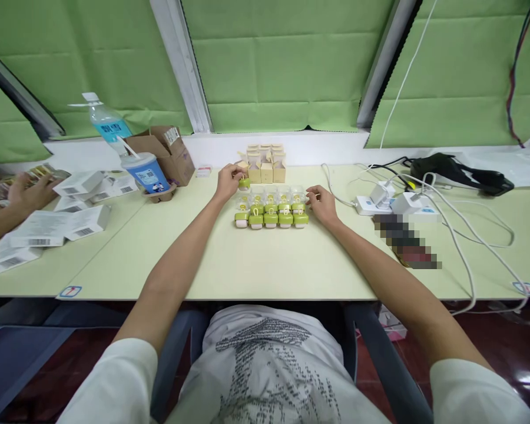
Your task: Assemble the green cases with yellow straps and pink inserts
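My left hand pinches a small green case above the back left corner of a clear plastic tray. The tray has round hollows with yellow marks showing in them. At the tray's right end, my right hand rests with curled fingers against its edge. Several green-and-white cases with small loops on top stand in rows along the front of the tray. Just behind it stand several open cream-coloured small boxes, grouped together with flaps up.
To the left are a blue cup, a water bottle, a brown carton and white boxes. A co-worker's hands are at far left. A power strip, white cables and a black strap lie right.
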A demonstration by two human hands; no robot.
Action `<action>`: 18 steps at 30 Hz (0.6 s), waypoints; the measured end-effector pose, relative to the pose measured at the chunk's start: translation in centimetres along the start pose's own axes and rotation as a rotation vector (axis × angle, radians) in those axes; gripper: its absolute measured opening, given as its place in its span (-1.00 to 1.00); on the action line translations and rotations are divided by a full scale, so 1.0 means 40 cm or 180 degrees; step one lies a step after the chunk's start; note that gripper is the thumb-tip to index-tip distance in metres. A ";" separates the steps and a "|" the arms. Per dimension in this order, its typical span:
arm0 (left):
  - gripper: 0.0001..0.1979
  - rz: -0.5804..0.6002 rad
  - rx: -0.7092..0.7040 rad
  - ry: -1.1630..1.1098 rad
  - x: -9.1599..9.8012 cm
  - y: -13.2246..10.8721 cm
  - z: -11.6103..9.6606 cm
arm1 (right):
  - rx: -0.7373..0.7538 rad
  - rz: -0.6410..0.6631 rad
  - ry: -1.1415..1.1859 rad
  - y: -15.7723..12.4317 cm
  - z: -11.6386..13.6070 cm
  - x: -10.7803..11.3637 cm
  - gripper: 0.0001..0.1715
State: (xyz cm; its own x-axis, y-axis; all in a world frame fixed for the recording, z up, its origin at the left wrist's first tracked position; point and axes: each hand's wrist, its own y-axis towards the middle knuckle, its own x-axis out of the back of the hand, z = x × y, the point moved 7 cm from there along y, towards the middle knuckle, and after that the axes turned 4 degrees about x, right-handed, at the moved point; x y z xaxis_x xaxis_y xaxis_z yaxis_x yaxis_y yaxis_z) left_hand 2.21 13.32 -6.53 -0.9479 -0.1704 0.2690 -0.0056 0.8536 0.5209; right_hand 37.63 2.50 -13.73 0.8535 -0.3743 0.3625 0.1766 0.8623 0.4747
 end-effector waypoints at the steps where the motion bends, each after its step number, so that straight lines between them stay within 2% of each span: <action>1: -0.79 0.0012 -0.0026 0.0057 -0.004 -0.002 -0.004 | -0.0004 0.0007 -0.0005 0.000 0.000 -0.001 -0.71; 6: -0.75 0.0153 -0.0153 0.0379 -0.020 -0.014 -0.035 | 0.0002 0.0009 -0.0023 -0.002 0.005 0.000 -0.72; 10: -0.74 0.0217 -0.0244 0.0632 -0.015 -0.019 -0.054 | 0.0037 0.0016 -0.0035 -0.004 0.011 0.002 -0.73; 18: -0.73 0.0401 -0.0333 0.0978 -0.022 -0.018 -0.056 | 0.0064 0.0022 -0.0071 -0.003 0.012 0.001 -0.73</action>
State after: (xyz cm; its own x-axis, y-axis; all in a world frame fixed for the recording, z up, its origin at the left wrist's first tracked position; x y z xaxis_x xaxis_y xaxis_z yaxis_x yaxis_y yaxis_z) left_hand 3.76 11.73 -5.32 -0.7989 -0.2208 0.5594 0.1530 0.8250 0.5441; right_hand 37.39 2.21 -13.39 0.8435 -0.3762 0.3834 0.1608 0.8579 0.4880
